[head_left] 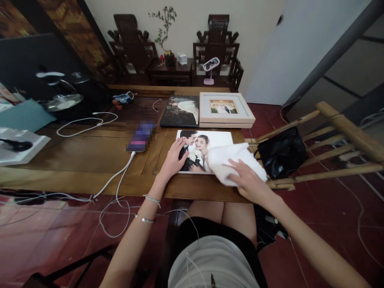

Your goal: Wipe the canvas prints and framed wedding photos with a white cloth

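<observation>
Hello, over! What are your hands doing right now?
Left hand flat on photo print. Right hand pressing white cloth onto it. Black bag close beside.

I see a wooden bench [90, 156] with a smooth, dull-polished brown top. The photo print [204, 144] under my left hand [172, 160] looks glossy and smooth. My right hand [249, 182] lies on a white cloth [234, 158], soft and matt, with a towel-like nap. The frame [226, 116] behind looks like pale painted wood, matt. The dark print [181, 112] beside it has a slight sheen. The black bag [282, 154] looks like shiny leather or plastic. The chair [345, 136] is bare, rough bamboo. The floor [315, 224] is glossy red tile.
</observation>
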`<state>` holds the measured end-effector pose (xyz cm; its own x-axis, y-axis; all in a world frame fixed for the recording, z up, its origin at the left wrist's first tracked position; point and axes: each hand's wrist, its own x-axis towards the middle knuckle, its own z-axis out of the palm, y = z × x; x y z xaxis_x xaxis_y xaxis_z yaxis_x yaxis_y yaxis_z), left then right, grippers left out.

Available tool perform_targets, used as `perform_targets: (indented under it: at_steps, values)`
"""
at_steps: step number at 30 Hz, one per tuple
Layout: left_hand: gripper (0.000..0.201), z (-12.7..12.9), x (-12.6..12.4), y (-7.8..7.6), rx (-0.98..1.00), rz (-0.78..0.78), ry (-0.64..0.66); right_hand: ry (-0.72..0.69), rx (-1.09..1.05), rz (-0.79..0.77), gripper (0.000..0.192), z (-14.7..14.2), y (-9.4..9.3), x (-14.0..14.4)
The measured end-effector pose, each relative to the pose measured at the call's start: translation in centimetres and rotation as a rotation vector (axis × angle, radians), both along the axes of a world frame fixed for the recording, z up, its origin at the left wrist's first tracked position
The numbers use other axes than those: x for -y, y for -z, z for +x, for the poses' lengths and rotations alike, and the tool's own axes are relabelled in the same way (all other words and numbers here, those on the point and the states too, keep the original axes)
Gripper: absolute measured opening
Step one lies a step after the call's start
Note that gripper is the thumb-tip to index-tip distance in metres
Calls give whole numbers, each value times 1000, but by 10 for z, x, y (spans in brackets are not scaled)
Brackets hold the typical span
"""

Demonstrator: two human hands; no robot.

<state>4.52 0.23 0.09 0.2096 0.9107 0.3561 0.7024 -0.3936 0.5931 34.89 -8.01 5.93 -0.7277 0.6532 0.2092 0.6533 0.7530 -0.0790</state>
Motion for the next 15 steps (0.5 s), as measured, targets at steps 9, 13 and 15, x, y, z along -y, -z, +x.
perform_targets:
  at_steps: [9,13,15]
  values:
    - [48,-3,-1,1,-8,14,28,2,-9,-46,56,-3,-5,-8]
    - [47,-2,0,-2,-12,2,35,85,22,-62,54,-6,-11,-74]
    - [47,-2,1,-3,-15,-7,34,122,50,-60,55,-8,-15,-103]
